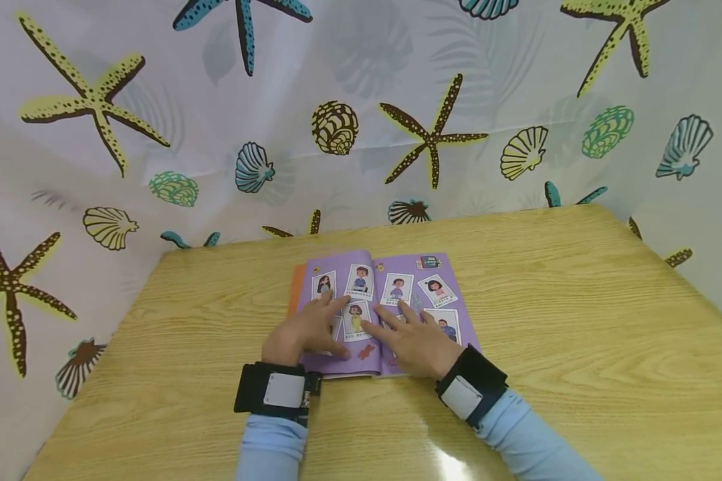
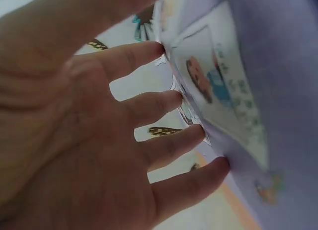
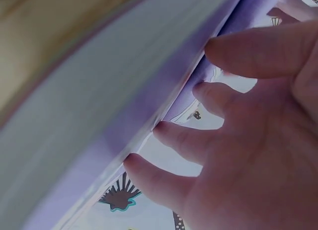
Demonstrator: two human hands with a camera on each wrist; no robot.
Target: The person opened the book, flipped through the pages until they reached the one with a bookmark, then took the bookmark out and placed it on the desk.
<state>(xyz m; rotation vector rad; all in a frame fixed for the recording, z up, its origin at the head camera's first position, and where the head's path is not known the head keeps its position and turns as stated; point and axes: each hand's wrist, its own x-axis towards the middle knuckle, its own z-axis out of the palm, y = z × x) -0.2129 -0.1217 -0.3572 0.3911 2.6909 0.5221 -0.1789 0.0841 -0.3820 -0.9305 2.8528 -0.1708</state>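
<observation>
- Book (image 1: 373,294), spread at its middle, lies on the wood-grain surface (image 1: 565,334), purple pages facing up, with picture cards of people printed on both halves
- An orange edge (image 1: 296,290) shows along its left side
- The left hand (image 1: 309,327) rests on the left page, its fingers (image 2: 171,148) spread wide and nearly straight, tips touching the paper in the left wrist view
- The right hand (image 1: 421,344) lies over the right page, fingers (image 3: 181,140) likewise wide apart, tips touching the page
- A black strap (image 1: 253,387) circles the left wrist, another strap (image 1: 480,377) the right, above light blue sleeves (image 1: 271,444)
- Behind the surface hangs pale cloth (image 1: 361,180) printed with starfish and shells
</observation>
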